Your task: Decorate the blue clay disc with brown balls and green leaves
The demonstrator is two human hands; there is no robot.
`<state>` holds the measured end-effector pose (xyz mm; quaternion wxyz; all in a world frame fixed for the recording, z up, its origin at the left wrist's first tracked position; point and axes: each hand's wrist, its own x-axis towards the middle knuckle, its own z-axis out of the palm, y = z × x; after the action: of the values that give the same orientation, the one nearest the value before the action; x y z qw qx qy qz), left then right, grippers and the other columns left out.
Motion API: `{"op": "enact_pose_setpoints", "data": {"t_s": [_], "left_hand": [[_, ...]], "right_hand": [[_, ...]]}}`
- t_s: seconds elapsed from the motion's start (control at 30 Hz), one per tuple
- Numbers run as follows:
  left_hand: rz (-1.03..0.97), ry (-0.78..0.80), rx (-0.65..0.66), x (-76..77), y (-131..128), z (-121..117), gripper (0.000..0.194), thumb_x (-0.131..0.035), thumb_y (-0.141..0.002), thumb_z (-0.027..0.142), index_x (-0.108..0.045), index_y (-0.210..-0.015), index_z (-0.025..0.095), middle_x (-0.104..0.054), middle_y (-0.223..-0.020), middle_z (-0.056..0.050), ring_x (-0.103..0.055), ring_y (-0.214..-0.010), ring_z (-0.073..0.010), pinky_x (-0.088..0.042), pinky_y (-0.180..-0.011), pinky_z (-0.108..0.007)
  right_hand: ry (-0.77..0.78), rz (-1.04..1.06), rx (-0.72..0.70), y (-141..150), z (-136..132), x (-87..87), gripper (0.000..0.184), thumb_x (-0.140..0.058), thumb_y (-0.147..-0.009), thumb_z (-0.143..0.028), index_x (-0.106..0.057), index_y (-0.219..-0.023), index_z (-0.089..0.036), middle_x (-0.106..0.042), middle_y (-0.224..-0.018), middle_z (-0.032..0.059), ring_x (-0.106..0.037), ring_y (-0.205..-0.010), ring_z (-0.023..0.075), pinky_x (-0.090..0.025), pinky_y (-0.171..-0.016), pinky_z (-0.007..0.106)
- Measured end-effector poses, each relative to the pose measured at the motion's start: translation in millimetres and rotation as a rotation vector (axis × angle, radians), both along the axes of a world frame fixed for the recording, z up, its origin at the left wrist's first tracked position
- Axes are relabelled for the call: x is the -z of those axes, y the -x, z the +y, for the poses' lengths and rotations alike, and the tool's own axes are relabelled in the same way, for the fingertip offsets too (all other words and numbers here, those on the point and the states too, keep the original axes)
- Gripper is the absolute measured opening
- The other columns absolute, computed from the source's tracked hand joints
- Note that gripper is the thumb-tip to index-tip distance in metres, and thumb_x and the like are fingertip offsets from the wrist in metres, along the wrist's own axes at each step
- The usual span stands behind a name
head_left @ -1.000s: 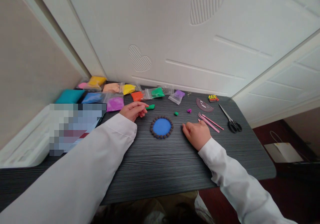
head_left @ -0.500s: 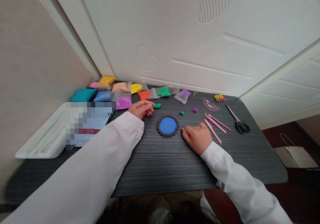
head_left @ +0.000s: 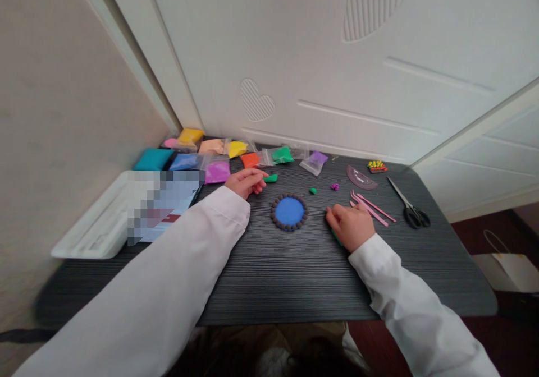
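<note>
My left hand (head_left: 247, 183) pinches a lump of green clay (head_left: 272, 179) that sticks out past its fingertips. Between my hands lies a blue clay disc (head_left: 289, 212), flat on the table and ringed by small dark brown balls (head_left: 275, 221). To its right, my right hand (head_left: 350, 225) rests on the table with curled fingers. A strip of green clay (head_left: 336, 237) shows at the edge of its palm; the rest is hidden beneath. A small green clay ball (head_left: 313, 191) and a purple clay piece (head_left: 334, 187) sit beyond the disc.
Bags of coloured clay (head_left: 218, 170) line the back. A white tray (head_left: 90, 234) and a blurred screen (head_left: 168, 211) stand left. At right lie pink modelling tools (head_left: 376, 213), a clear protractor (head_left: 361, 178), black-handled scissors (head_left: 415, 216) and a small yellow-topped piece (head_left: 377, 167).
The view has swung left, so the table appears shifted right. My right hand has moved away from the disc, over the tool tips, and green now shows under it. My left hand keeps its pinch.
</note>
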<state>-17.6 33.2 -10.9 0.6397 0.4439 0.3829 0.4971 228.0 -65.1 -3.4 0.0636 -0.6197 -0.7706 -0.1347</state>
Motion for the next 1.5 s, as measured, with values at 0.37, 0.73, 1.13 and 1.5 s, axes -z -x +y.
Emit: {"op": "enact_pose_setpoints", "data": {"t_s": [0.37, 0.73, 1.13, 1.5], "left_hand": [[0.002, 0.032, -0.017, -1.7, 0, 1, 0.016, -0.063, -0.058, 0.022, -0.062, -0.068, 0.010, -0.058, -0.051, -0.001, -0.049, -0.043, -0.0066, -0.036, -0.043, -0.019], [0.015, 0.020, 0.001, -0.1, 1, 2, 0.019, -0.064, -0.057, 0.024, -0.063, -0.070, 0.010, -0.058, -0.051, -0.001, -0.049, -0.043, -0.0070, -0.036, -0.043, -0.019], [0.004, 0.010, 0.002, -0.8, 1, 0, 0.019, -0.064, -0.057, 0.024, -0.062, -0.070, 0.010, -0.058, -0.052, -0.002, -0.049, -0.044, -0.0069, -0.036, -0.043, -0.019], [0.003, 0.003, -0.003, 0.5, 0, 0, 0.017, -0.063, -0.058, 0.023, -0.062, -0.069, 0.010, -0.058, -0.052, -0.001, -0.049, -0.043, -0.0063, -0.036, -0.043, -0.019]], "right_hand": [[0.010, 0.013, -0.021, 7, -1, -0.4, 0.034, -0.034, -0.083, -0.028, -0.049, -0.056, -0.017, -0.061, -0.052, 0.0001, -0.048, -0.047, 0.0092, -0.020, -0.063, 0.028], [0.013, 0.007, -0.016, 6, -1, 0.9, 0.033, -0.034, -0.083, -0.029, -0.049, -0.056, -0.018, -0.061, -0.053, -0.0009, -0.049, -0.048, 0.0099, -0.021, -0.064, 0.028], [-0.001, -0.002, 0.008, 6, 1, 1.5, 0.034, -0.033, -0.083, -0.029, -0.050, -0.056, -0.018, -0.061, -0.053, -0.0006, -0.049, -0.048, 0.0098, -0.021, -0.063, 0.028], [0.002, -0.007, 0.005, 10, -1, 2.6, 0.034, -0.034, -0.083, -0.031, -0.051, -0.057, -0.019, -0.061, -0.053, -0.0015, -0.049, -0.048, 0.0094, -0.021, -0.063, 0.027]]}}
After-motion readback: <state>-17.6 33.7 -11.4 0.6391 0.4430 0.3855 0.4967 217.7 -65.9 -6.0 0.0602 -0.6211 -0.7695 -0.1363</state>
